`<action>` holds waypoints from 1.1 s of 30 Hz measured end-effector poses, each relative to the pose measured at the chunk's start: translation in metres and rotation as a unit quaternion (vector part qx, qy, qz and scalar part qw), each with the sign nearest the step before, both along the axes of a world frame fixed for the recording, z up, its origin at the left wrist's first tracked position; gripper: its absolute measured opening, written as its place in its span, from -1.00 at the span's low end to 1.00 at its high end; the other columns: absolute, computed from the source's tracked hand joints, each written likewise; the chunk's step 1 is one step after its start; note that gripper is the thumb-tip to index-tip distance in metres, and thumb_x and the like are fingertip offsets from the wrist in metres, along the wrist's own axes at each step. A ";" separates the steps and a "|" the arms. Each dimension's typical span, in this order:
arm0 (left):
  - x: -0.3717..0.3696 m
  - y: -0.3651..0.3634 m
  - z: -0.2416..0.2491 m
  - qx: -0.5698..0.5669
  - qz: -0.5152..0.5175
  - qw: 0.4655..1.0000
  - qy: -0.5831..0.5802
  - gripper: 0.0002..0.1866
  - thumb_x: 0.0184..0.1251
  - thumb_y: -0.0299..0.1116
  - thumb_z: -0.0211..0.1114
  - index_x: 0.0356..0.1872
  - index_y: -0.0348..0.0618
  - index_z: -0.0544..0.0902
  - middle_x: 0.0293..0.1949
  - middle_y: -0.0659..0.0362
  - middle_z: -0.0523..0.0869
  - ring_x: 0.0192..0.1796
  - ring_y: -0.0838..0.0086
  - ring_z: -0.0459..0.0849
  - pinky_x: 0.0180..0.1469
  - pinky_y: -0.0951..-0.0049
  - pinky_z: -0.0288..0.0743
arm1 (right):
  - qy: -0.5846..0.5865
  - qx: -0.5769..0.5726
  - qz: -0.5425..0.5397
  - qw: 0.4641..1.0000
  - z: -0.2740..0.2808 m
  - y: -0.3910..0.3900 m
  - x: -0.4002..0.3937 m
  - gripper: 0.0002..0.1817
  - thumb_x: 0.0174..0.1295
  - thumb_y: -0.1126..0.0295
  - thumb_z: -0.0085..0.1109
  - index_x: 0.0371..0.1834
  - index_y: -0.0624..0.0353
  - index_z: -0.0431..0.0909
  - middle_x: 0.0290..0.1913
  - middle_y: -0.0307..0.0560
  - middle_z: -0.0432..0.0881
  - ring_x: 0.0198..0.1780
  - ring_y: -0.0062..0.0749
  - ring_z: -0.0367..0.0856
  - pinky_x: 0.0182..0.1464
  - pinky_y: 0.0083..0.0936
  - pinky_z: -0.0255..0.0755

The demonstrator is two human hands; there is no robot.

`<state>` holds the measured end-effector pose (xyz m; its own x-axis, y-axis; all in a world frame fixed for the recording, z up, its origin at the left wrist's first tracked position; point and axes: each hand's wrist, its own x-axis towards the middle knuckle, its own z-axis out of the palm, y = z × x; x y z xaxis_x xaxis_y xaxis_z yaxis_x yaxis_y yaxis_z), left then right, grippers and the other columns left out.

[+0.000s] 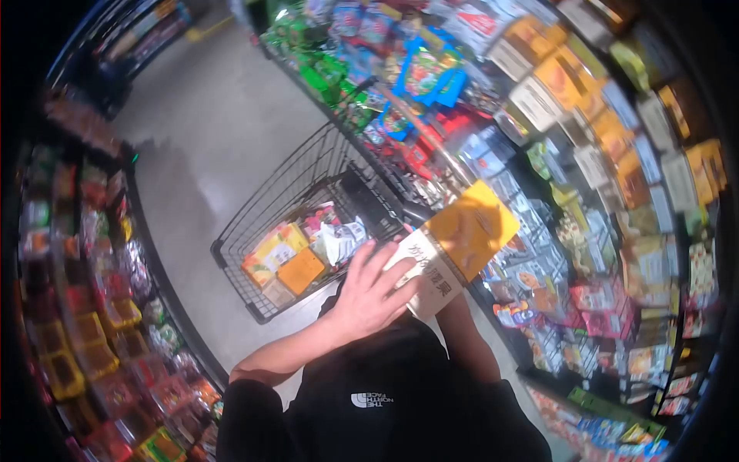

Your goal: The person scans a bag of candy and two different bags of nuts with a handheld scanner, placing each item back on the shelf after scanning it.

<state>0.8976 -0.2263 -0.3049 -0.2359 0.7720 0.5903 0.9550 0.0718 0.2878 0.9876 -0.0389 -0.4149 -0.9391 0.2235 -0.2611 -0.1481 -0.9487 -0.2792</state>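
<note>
A yellow-and-white food box [454, 246] with large dark Chinese characters is held up, tilted, before my body. My left hand [377, 286] lies across its white end, fingers curved over the near side and gripping it. My right forearm [467, 339] reaches up under the box, which hides the right hand and its fingers. Just beyond the left hand stands a black wire shopping cart [262, 314]. In it lie a yellow-orange package [279, 250], an orange box [301, 271] and a white crinkled bag [342, 241].
Shelves of bagged snacks [431, 69] and orange-and-white boxes [566, 81] run along the right side, close to the cart. More shelves with packaged goods [85, 339] stand on the left. Grey aisle floor [223, 92] stretches ahead between them.
</note>
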 end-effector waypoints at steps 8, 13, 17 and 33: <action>0.015 0.022 -0.017 0.005 -0.114 0.951 -0.287 -0.01 -0.16 -0.02 0.66 0.31 -0.26 0.37 0.30 -0.14 0.36 0.38 -0.07 0.33 0.38 0.00 0.25 | -0.031 0.076 0.017 0.996 -0.044 0.021 0.034 0.07 0.23 -0.33 0.13 0.57 0.21 -0.04 0.33 0.08 0.40 0.30 -0.20 0.47 0.37 -0.24 0.36; 0.018 0.040 -0.027 -0.063 -0.112 0.898 -0.420 0.01 -0.21 -0.21 0.69 0.34 -0.27 0.32 0.29 -0.13 0.39 0.35 -0.02 0.40 0.38 0.13 0.30 | -0.030 0.101 -0.019 0.994 -0.029 0.032 0.041 0.07 0.22 -0.34 0.13 0.56 0.21 -0.02 0.33 0.07 0.40 0.30 -0.21 0.47 0.37 -0.24 0.36; 0.019 0.050 -0.031 -0.122 -0.157 0.887 -0.417 -0.05 -0.19 -0.25 0.68 0.32 -0.25 0.38 0.30 -0.09 0.40 0.36 0.04 0.40 0.39 0.15 0.31 | -0.037 0.128 -0.041 0.990 -0.014 0.028 0.057 0.07 0.21 -0.35 0.12 0.56 0.21 -0.01 0.34 0.06 0.40 0.30 -0.21 0.47 0.37 -0.24 0.36; 0.021 0.065 -0.059 -0.138 -0.201 0.725 -0.644 -0.77 0.18 -0.60 0.43 -0.22 -0.18 0.56 0.15 0.11 0.49 0.22 0.40 0.51 0.29 0.36 0.40 | -0.064 0.309 -0.143 0.938 0.056 0.011 0.091 0.08 0.19 -0.39 0.12 0.55 0.19 0.03 0.35 0.03 0.39 0.29 -0.23 0.46 0.37 -0.24 0.35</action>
<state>0.9182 -0.1611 -0.3643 -0.1774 0.9780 -0.1100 -0.1339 0.0867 0.9872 1.0782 -0.0280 -0.3592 -0.7875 0.6075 -0.1042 -0.3003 -0.5258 -0.7958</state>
